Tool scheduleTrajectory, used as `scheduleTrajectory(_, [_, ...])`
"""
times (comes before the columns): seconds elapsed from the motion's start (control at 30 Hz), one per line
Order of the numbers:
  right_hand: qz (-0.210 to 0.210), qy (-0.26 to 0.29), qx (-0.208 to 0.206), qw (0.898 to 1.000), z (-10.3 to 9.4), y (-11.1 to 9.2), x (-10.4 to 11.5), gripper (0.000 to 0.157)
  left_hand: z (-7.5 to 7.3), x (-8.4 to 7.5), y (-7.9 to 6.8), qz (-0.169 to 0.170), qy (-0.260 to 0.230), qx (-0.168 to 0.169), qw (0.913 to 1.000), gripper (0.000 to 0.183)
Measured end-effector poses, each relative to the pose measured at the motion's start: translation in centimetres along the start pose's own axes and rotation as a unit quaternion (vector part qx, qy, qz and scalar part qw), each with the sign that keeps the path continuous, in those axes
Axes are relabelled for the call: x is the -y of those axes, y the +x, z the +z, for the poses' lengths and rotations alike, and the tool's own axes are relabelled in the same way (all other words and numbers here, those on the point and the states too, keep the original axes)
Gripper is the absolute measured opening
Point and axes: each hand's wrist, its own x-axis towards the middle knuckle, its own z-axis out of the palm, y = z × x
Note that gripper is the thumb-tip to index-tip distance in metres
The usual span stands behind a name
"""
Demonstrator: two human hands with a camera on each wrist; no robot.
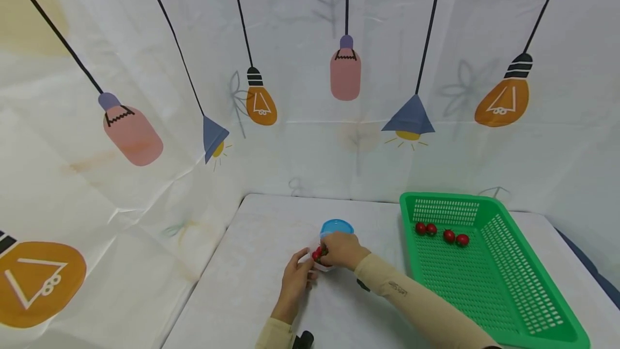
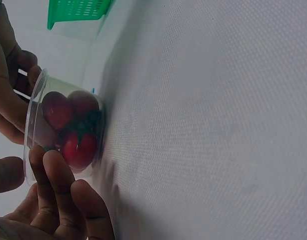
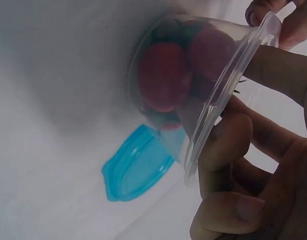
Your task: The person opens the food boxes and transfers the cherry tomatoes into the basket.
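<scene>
A clear plastic tub [image 2: 36, 112] with several red cherry tomatoes [image 2: 79, 149] in it stands on the white table. My left hand [image 1: 296, 279] holds its near left side, thumb at the rim and fingers along the outer wall. From the right, my right hand [image 1: 345, 250] reaches over the opening. Its index finger and thumb dip inside and pinch a tomato with green sepals, partly hidden by the fingers; the other fingers curl outside the rim. Just behind the tub lies a light blue lid [image 1: 337, 225], also seen in the right wrist view.
A large green plastic basket [image 1: 537, 279] stands at the right of the table, with several tomatoes [image 1: 449, 236] near its far end. White cloth [image 1: 242, 263] covers the table. A printed curtain [image 1: 300, 160] hangs behind and along the left.
</scene>
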Motion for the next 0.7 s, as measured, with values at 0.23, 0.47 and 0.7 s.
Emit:
scheduleTrajectory(0.23, [0.018,0.002,-0.003,1.0,0.17,0.23,0.34,0.014,-0.08,0.15,0.16,0.008,0.01,-0.006,0.9999,0.047])
scheduleTrajectory(0.47, [0.008,-0.001,-0.014,1.0,0.22,0.18,0.19,0.011,-0.15,0.22,0.24,0.011,0.013,-0.01,0.9998,0.047])
scheduleTrajectory(0.7, [0.011,0.017,-0.024,1.0,0.03,0.11,-0.19,0.009,-0.17,0.14,0.26,0.011,0.014,-0.011,0.9998,0.047])
